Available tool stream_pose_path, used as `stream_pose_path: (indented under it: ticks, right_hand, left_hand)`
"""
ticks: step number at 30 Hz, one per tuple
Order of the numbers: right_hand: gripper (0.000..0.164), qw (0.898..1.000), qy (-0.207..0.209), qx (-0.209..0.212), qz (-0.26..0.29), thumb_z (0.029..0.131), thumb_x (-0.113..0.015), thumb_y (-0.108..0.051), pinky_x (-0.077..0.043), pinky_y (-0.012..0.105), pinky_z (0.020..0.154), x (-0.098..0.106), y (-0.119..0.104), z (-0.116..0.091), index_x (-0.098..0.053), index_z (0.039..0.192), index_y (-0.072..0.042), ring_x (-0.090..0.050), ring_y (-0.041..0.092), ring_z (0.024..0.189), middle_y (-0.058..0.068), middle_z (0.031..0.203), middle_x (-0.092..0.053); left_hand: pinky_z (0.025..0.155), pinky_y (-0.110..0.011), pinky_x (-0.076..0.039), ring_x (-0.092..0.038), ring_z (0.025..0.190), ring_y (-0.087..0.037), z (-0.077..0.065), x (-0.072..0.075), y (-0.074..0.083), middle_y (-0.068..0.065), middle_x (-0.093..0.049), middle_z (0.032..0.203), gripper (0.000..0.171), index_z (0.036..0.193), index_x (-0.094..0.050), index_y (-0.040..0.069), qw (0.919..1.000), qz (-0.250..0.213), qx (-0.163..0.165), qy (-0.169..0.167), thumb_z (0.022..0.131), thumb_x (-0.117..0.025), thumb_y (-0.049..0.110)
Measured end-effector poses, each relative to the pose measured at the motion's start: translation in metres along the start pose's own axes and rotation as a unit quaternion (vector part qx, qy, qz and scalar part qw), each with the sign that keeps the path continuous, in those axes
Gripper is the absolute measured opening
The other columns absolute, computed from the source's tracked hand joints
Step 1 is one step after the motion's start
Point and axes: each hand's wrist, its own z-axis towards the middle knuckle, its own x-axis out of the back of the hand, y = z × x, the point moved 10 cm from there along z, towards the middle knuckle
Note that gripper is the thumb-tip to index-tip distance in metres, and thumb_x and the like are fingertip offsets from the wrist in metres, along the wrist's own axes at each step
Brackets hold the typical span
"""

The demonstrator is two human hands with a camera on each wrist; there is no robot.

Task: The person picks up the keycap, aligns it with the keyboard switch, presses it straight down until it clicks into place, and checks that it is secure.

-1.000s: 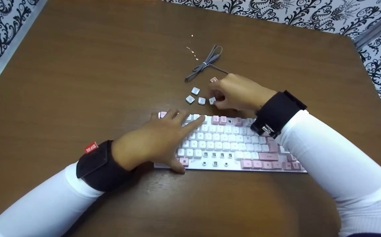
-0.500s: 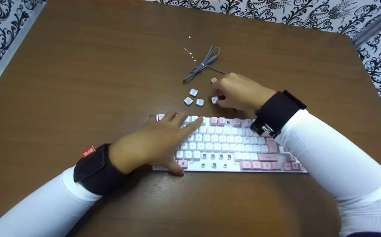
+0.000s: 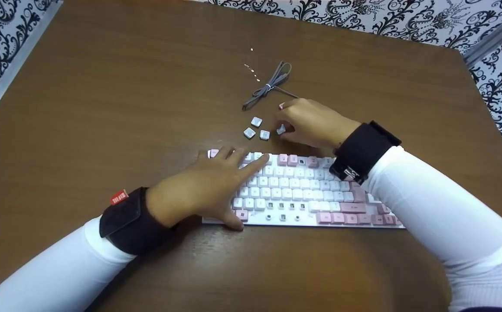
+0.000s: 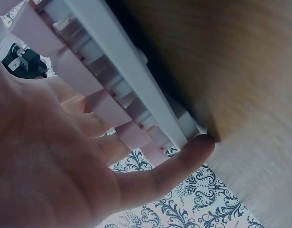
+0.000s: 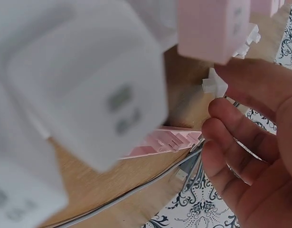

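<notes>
A white and pink keyboard (image 3: 294, 183) lies on the wooden table, with bare switches showing in its front rows. Spread across its left end is my left hand (image 3: 203, 190); in the left wrist view the thumb lies against the front edge. Beyond the keyboard's back edge, my right hand (image 3: 314, 123) pinches a loose white keycap (image 3: 281, 129) between thumb and fingers. The right wrist view shows this white keycap (image 5: 216, 84) from its side, tilted. Partly hidden behind the right fingers is a pink keycap (image 3: 281, 105).
Several loose white keycaps (image 3: 256, 121) lie left of the right hand. A bundled grey cable (image 3: 268, 86) sits farther back, near small pale bits (image 3: 252, 70). A long pink keycap (image 5: 162, 142) lies behind the keyboard, hidden in the head view.
The white keycap at my right fingertips has tipped up from lying flat and moved slightly. The right fingers now cover more of the pink keycap. The left hand stays on the keyboard.
</notes>
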Motion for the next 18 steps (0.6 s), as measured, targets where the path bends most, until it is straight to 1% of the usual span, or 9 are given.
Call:
stream_pose_path:
  ticks: [5,9,13,18]
  right_hand:
    - [0.004,1.0,-0.004,-0.006,-0.004,0.088,-0.071,-0.007,-0.054,0.039,0.073,-0.0005,0.0007,0.0011,-0.07,0.091,-0.004,-0.064,0.024,0.079,0.009,0.086,-0.069]
    - [0.004,1.0,-0.002,-0.004,-0.007,0.086,-0.071,-0.003,-0.053,0.04,0.073,-0.0008,0.0007,0.0022,-0.067,0.085,-0.004,-0.063,0.025,0.079,0.009,0.085,-0.066]
    - [0.005,1.0,-0.01,-0.007,-0.008,0.084,-0.07,0.001,-0.055,0.042,0.077,-0.0047,0.0037,0.0013,-0.071,0.088,-0.002,-0.068,0.029,0.086,0.012,0.09,-0.07]
    - [0.015,0.999,-0.027,-0.022,0.004,0.084,-0.071,0.001,-0.057,0.043,0.083,-0.0065,0.0082,0.0001,-0.074,0.098,-0.001,-0.071,0.031,0.096,0.013,0.097,-0.075]
  left_hand:
    - [0.101,-0.07,-0.038,-0.034,0.142,-0.042,0.001,-0.0001,0.0007,-0.018,-0.033,0.157,0.128,0.162,-0.015,0.025,1.0,0.002,-0.002,-0.002,0.063,-0.084,0.065]
    - [0.1,-0.071,-0.038,-0.034,0.142,-0.042,0.0011,0.0002,0.0015,-0.019,-0.033,0.157,0.127,0.162,-0.015,0.023,1.0,0.002,-0.004,-0.001,0.063,-0.084,0.065]
    - [0.1,-0.07,-0.039,-0.034,0.141,-0.043,0.0009,0.0001,0.0018,-0.019,-0.033,0.157,0.127,0.162,-0.016,0.023,1.0,0.001,-0.006,0.001,0.062,-0.085,0.064]
    - [0.102,-0.07,-0.037,-0.034,0.142,-0.042,0.001,-0.0007,0.0011,-0.019,-0.032,0.158,0.127,0.162,-0.016,0.023,1.0,-0.003,-0.007,0.002,0.062,-0.085,0.064]
